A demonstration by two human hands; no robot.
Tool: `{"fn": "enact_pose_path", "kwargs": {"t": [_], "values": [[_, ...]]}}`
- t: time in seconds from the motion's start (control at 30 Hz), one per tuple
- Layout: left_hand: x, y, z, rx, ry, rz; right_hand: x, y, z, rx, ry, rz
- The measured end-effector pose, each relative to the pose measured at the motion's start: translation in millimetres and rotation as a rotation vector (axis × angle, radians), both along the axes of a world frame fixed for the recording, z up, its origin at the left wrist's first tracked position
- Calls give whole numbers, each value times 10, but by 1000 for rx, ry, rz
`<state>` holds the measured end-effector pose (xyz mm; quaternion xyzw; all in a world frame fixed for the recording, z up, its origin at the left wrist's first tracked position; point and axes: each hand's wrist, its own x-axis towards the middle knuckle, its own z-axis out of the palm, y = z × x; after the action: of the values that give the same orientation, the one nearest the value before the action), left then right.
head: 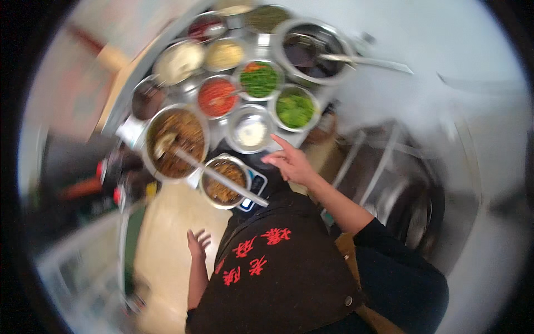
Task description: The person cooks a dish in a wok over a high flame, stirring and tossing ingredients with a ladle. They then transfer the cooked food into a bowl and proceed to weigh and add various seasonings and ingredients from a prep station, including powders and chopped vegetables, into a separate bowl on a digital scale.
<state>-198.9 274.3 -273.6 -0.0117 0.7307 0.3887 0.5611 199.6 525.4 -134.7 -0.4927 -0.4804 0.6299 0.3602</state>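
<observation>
My right hand is bare, with its index finger stretched out and the other fingers loosely bent. The fingertip is near the rim of a metal bowl holding white powder. Lower down, my left hand hangs beside my dark apron, fingers spread and holding nothing. A metal bowl of brown chopped food sits on a digital scale. Above it lies the long handle of a ladle, whose head rests in a larger pot of brown food in liquid.
Farther back are bowls of red chopped sauce, chopped greens, leafy greens and minced yellowish food. A big pot of dark liquid has a ladle handle jutting right. A steaming metal basin stands at right.
</observation>
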Motion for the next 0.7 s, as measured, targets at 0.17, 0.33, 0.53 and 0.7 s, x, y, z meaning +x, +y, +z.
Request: {"fn": "enact_pose_path", "kwargs": {"t": [0.17,0.33,0.53,0.7], "values": [[-1334,-360,-1662,-143,-234,-749,62,-1381,370,-48,60,-520],[-1272,151,-1445,-320,-106,-942,-231,-3051,702,47,-99,-922],[-1071,581,-1275,-310,-17,-1299,-709,-4855,892,84,-343,-1473],[-791,451,-1329,-275,19,-1470,-1144,-6443,811,-74,-501,-1838]]}}
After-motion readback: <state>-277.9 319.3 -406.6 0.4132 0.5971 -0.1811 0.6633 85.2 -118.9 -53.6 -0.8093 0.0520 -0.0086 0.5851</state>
